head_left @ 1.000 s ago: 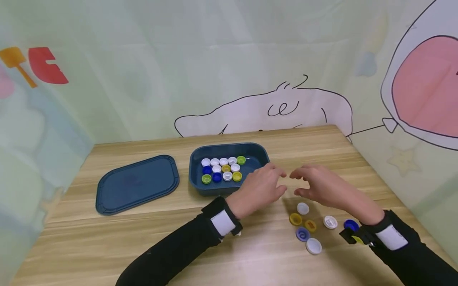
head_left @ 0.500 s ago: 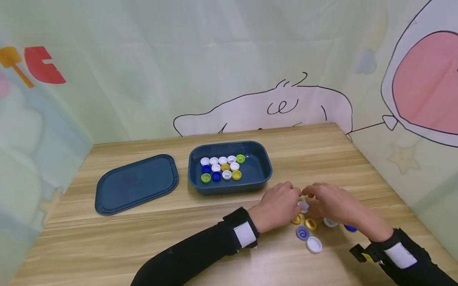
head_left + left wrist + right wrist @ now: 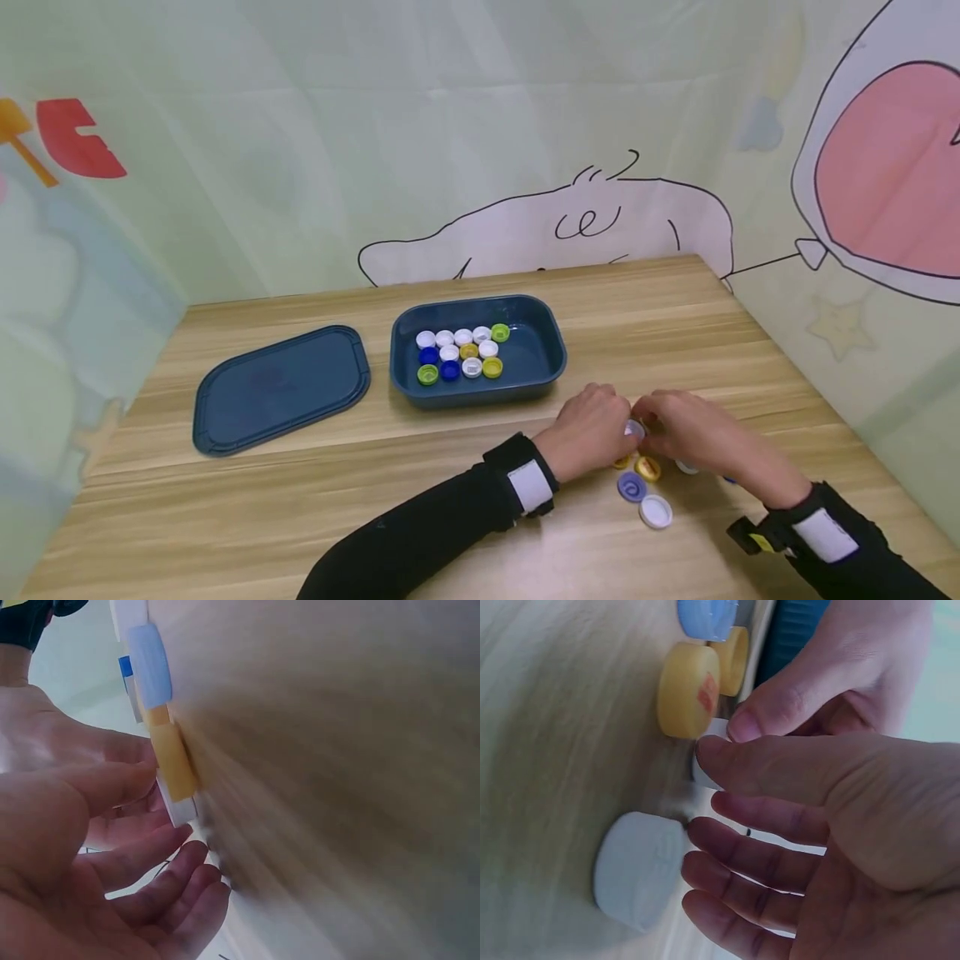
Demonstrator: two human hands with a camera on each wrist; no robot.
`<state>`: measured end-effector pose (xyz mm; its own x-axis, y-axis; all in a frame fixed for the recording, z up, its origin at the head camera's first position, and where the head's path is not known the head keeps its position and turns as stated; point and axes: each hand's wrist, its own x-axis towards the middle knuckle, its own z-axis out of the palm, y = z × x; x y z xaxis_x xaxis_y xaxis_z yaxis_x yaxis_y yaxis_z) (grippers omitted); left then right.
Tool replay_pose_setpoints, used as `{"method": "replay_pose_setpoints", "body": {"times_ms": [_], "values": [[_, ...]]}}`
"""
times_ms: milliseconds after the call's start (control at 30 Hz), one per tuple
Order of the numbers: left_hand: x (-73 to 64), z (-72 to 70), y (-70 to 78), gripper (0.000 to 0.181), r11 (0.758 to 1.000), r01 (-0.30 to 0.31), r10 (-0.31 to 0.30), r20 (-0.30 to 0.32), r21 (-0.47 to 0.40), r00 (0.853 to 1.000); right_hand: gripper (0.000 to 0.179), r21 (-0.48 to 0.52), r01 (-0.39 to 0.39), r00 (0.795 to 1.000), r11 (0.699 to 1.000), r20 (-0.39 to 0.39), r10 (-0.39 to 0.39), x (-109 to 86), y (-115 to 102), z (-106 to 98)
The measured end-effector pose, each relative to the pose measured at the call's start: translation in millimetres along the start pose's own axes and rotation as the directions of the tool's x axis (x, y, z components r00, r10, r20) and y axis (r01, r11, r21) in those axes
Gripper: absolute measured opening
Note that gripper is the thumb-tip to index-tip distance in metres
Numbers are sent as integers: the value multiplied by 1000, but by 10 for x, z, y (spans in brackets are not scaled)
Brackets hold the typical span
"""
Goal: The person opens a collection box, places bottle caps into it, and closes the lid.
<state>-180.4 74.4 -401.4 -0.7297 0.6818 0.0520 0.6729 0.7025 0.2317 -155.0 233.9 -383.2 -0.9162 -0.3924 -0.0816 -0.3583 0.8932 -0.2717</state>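
White round plastic cap: sat between the two hands, in the counter's right half, partly hidden by fingers.
Left hand: its thumb reached the white cap's edge; I could not tell whether the grip pinched it.
Right hand: its thumb overlapped the same cap, the other fingers spaced apart; a pinch could not be confirmed here either.
Loose caps: two yellow round caps, a violet-blue round cap and a second white cap lay just beside.
Dark blue plastic box: stood near the far edge, caps inside.
Dark blue flat lid: lay toward the far left corner.
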Motion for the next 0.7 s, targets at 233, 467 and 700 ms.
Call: {"method": "replay_pose_setpoints", "body": {"times_ms": [233,467,700], "values": [[16,0,1,25,1000,3,-3,16,-13,1000,16,-11,5,999,1000,-39,-5,17,-1,49],[-6,-116,-10,27,999,-1,1,-21,-37,1000,18,-21,12,994,1000,-109,-15,31,-63,-41],[-82,-376,-78,15,997,-11,4,-98,-76,995,20,12,57,982,998,-181,-54,96,-196,-227]]}}
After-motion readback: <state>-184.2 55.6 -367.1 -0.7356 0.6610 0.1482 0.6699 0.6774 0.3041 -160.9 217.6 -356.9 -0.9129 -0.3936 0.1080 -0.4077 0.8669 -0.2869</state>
